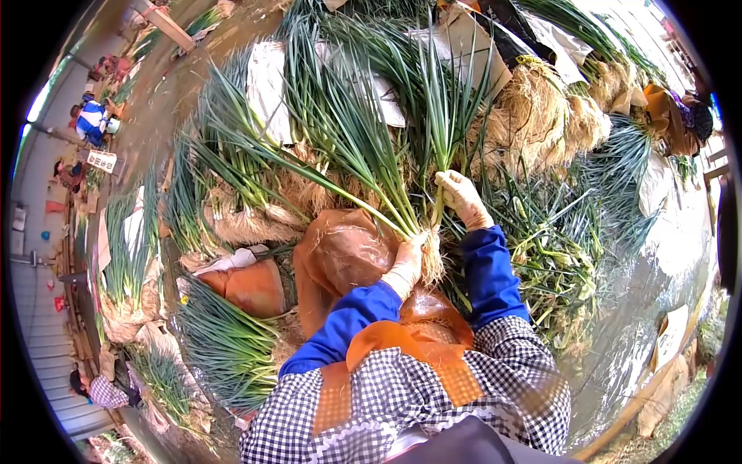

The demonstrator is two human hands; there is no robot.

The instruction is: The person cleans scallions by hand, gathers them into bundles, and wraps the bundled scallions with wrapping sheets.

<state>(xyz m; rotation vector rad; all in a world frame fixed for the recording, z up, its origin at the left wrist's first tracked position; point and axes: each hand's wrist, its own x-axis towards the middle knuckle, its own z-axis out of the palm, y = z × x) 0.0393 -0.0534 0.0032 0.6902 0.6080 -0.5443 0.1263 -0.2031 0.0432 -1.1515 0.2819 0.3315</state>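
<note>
My left hand (pixel 406 263), in a pale glove, is closed round the base of a small bunch of green onions (pixel 389 182), just above its stringy roots (pixel 433 263). The leaves fan up and to the left, away from my lap. My right hand (pixel 464 199), gloved too, is closed on an upright green onion stalk (pixel 443 127) to the right of the bunch. Its fingertips hide part of that stalk. Beneath my hands, an orange-brown apron (pixel 340 247) covers my lap.
Piles of green onions with long roots (pixel 251 220) lie ahead and to the left. A heap of stripped leaves (pixel 560 240) covers the ground at right. Another bundle (pixel 228 340) lies by my left elbow. Other people (pixel 93 120) sit at far left.
</note>
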